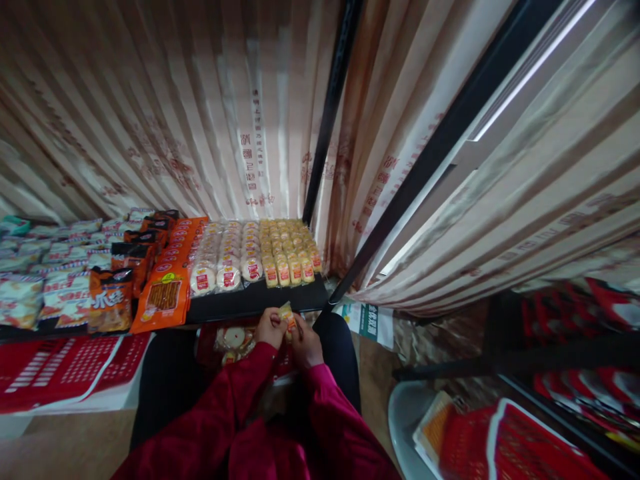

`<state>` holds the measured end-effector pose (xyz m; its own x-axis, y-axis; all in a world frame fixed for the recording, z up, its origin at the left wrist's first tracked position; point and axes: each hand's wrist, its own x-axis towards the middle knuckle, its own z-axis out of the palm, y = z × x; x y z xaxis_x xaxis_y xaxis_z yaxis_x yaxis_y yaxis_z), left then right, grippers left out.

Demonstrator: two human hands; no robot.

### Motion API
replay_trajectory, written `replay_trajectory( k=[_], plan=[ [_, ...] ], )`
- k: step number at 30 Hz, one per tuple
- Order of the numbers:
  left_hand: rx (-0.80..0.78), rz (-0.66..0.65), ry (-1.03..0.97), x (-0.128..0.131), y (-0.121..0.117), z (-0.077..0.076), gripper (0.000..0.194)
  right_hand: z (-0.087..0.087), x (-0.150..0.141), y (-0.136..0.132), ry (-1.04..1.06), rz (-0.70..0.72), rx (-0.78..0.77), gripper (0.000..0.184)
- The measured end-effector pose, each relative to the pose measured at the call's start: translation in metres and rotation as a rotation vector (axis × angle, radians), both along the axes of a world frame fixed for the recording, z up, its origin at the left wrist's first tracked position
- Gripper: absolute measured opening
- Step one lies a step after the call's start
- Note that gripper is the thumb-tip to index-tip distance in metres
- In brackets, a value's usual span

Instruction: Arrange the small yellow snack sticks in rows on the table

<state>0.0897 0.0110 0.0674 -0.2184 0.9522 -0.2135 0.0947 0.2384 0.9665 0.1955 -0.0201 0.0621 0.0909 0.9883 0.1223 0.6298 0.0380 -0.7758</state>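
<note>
Between my two hands is a small yellow wrapped snack packet [287,313], held upright over my lap. My left hand [271,328] pinches it from the left, fingers closed. On its other side my right hand [305,341] grips it too, with the fingertips partly hidden behind it. Just ahead, rows of similar small yellow packets [289,257] stand on the black shelf [240,298]. Left of them are rows of round white wrapped cakes [229,277]. Below my hands, a red box [204,347] holds loose round wrapped cakes [233,338].
Orange snack bags [165,287], dark-and-orange bags [111,300] and white bags [65,293] fill the shelf's left side. Pale curtains [200,133] hang behind dark metal posts [333,113]. To the right are a grey basin [405,407] and a rack of red packets [575,313].
</note>
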Motion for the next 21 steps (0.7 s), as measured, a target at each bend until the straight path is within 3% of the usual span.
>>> replay_trajectory(
  k=[6, 10, 14, 21],
  plan=[
    [0.075, -0.109, 0.106, 0.013, 0.02, 0.017, 0.022, -0.004, 0.004, 0.012, -0.171, -0.145, 0.274, 0.041],
    [0.139, -0.155, 0.192, 0.024, 0.035, 0.028, 0.02, 0.004, 0.001, 0.018, -0.191, -0.214, 0.355, 0.047],
    [0.134, -0.162, 0.257, 0.035, 0.051, 0.042, 0.021, 0.009, -0.003, 0.021, -0.136, -0.257, 0.368, 0.059],
    [0.151, -0.227, 0.344, 0.055, 0.072, 0.062, 0.018, 0.004, -0.003, 0.03, -0.146, -0.263, 0.278, 0.065]
  ],
)
